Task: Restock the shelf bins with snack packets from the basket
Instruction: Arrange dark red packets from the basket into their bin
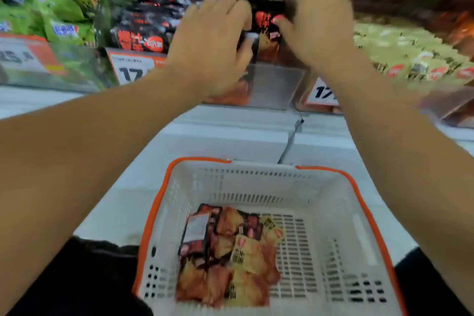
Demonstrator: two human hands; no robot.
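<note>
Both my hands reach up to the middle shelf bin (277, 87). Between them stands a black and red snack packet (266, 33), upright over the bin. My left hand (213, 41) grips its left edge, thumb at the front. My right hand (313, 23) pinches its right side with thumb and curled fingers. Below, a white basket with an orange rim (256, 187) rests in front of me. Several packets (230, 256), black, orange and yellow, lie on its floor at the left.
Green packets (51, 0) fill the bin at the left, black and red ones (143, 31) the bin beside it, yellow ones (410, 56) the bin at the right. Price tags (133, 69) hang on the bin fronts. A white shelf ledge (230, 133) runs under the bins.
</note>
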